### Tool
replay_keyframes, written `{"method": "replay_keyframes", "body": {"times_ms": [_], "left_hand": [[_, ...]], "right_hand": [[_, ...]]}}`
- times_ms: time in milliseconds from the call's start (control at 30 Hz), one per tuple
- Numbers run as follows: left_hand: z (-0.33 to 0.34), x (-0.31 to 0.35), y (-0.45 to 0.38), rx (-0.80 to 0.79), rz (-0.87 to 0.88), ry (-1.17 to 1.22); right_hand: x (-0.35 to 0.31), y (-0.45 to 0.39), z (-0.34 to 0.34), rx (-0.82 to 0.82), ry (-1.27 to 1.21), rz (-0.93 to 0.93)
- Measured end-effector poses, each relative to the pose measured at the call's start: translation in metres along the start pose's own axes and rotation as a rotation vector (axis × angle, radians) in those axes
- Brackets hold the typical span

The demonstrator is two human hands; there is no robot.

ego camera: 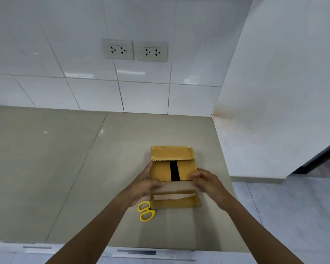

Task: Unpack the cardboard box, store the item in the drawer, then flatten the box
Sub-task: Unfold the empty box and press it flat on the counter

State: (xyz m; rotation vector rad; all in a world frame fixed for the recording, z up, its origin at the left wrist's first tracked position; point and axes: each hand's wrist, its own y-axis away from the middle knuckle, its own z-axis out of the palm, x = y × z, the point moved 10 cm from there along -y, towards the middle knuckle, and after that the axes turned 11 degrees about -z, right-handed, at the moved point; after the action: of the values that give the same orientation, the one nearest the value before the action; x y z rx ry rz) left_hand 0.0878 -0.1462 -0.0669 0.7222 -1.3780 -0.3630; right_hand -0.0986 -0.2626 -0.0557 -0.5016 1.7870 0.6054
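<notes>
A small brown cardboard box (pixel 174 171) lies on the beige counter (pixel 65 168), its far flap folded open toward the wall and its near flap hanging toward me. A black gap runs down the middle of the inner flaps. My left hand (pixel 145 184) grips the box's left side and my right hand (pixel 208 182) grips its right side, fingers curled over the near edge. What is inside the box is hidden.
Yellow-handled scissors (pixel 146 211) lie just left of the near flap, partly under it. A tiled wall with two double sockets (pixel 135 50) stands behind. The counter ends at a white wall on the right. Drawer fronts (pixel 135 253) show below the counter's front edge.
</notes>
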Motion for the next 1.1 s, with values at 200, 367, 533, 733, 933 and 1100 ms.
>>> {"method": "replay_keyframes", "body": {"times_ms": [200,367,533,733,933,1100], "left_hand": [[0.013,0.002,-0.002,0.089,0.147,-0.522],[0.013,0.000,-0.005,0.115,0.111,-0.493],[0.000,0.019,-0.009,0.319,0.069,-0.285],[0.001,0.036,-0.018,0.587,-0.029,-0.510],[0.001,0.039,-0.026,0.622,-0.150,-0.786],[-0.005,0.045,-0.024,0.576,-0.179,-0.642]], "right_hand": [[-0.014,-0.013,0.013,-0.189,0.721,-0.187],[-0.043,-0.039,0.016,0.072,1.036,-0.251],[-0.042,-0.055,0.022,0.111,1.062,-0.132],[-0.047,-0.060,0.009,0.181,0.706,-0.159],[-0.032,-0.069,-0.039,0.255,0.277,0.023],[-0.033,-0.079,-0.051,0.135,0.302,0.087]]}}
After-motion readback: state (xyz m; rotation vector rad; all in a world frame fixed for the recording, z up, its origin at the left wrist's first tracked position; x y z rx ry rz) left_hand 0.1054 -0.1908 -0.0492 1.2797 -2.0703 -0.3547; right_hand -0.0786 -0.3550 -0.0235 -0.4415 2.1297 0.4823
